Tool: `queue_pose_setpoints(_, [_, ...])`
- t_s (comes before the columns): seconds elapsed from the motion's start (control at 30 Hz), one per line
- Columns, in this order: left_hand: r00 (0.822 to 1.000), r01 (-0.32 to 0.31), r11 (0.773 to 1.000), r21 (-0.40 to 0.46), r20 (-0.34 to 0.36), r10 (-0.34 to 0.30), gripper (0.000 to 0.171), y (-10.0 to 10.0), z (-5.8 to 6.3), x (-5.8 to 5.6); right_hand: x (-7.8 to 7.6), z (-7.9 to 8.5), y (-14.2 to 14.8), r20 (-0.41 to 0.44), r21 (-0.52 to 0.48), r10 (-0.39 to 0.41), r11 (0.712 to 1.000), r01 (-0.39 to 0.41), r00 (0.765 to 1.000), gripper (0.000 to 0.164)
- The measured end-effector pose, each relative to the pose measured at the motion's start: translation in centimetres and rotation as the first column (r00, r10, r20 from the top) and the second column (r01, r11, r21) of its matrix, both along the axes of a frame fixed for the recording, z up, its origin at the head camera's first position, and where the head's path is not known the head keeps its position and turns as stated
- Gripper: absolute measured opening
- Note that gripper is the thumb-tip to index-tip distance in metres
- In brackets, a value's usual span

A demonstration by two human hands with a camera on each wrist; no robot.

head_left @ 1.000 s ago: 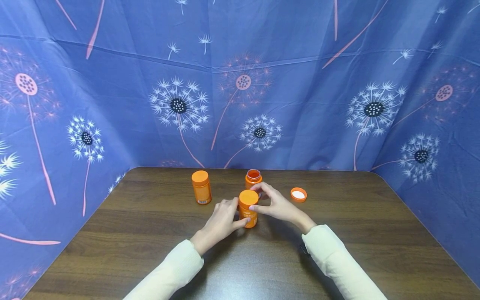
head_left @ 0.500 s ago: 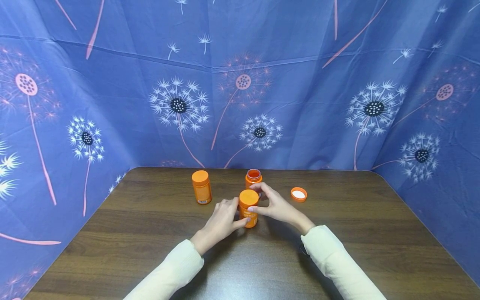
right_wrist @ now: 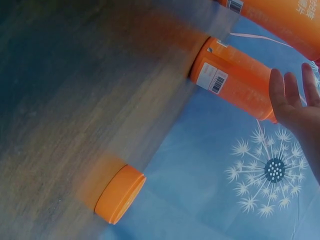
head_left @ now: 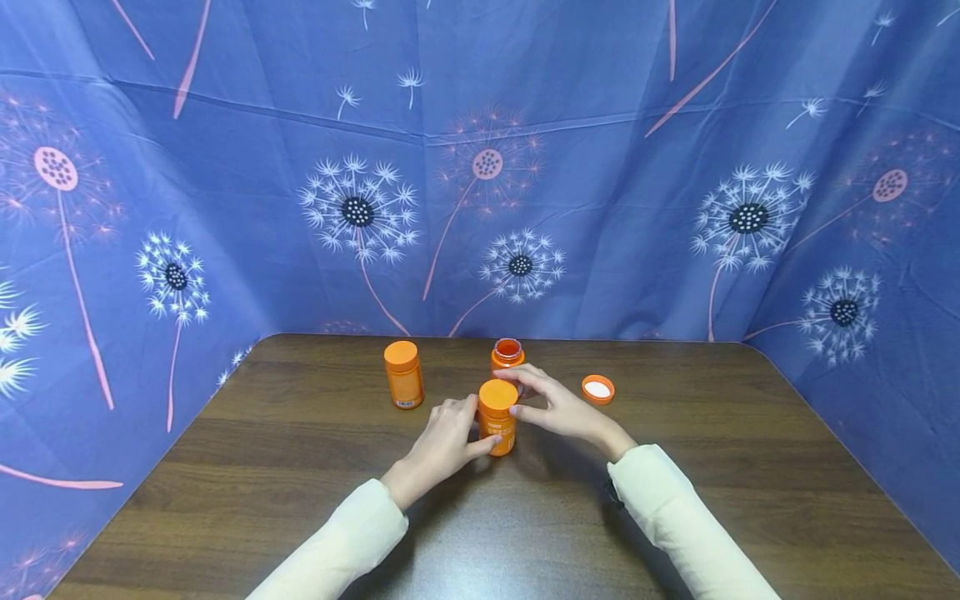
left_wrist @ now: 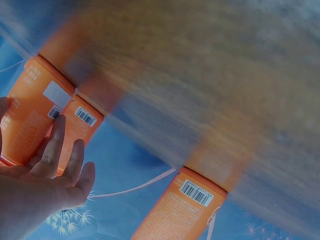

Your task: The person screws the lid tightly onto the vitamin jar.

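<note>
An orange jar with white lettering stands upright in the middle of the table. My left hand grips its body, thumb in front and fingers at the left side. On top sits an orange lid; my right hand holds this lid, with the thumb on its right edge and the index finger behind. Directly behind stands a second jar, uncapped, its mouth facing up and its lower part hidden. In the right wrist view the gripped jar is partly cut off at the top right.
To the left stands a capped orange jar, also seen in the left wrist view. A loose orange lid lies at the right, white inside up. The brown wooden table ends at a blue dandelion-print cloth.
My right thumb has shifted from the lid's front to its right edge, and the right wrist has turned slightly. My left hand and the jars stay in place.
</note>
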State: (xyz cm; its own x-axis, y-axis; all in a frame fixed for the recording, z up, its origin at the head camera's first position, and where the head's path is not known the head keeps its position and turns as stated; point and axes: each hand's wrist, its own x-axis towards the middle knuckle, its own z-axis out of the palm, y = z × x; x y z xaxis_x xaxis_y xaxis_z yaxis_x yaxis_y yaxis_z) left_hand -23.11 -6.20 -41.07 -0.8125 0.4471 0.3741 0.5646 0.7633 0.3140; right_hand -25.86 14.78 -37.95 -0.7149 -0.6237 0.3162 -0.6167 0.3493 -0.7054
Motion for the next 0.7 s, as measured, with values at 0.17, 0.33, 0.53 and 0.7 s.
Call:
queue_pose_setpoints(0.17, [1.0,0.0,1.0,0.0,0.004,0.0,0.042,0.0,0.0,0.1,-0.5,-0.4,0.3,-0.026,-0.002,0.033,0.999,-0.033,0.999,0.048])
queue_pose_setpoints(0.33, [1.0,-0.006,1.0,-0.003,0.005,0.006,0.043,0.0,0.0,0.1,-0.6,-0.5,0.3,-0.044,-0.019,0.031,0.999,-0.032,0.999,0.046])
queue_pose_setpoints(0.53, [1.0,-0.013,1.0,-0.006,-0.007,0.013,0.042,0.0,-0.2,0.0,0.1,0.1,-0.2,-0.043,-0.025,-0.035,0.999,0.034,0.998,0.041])
queue_pose_setpoints(0.7, [1.0,-0.016,1.0,0.003,-0.008,0.016,0.042,0.0,-0.2,0.1,1.6,1.6,-0.9,-0.01,-0.05,-0.075,0.996,0.074,0.997,0.041])
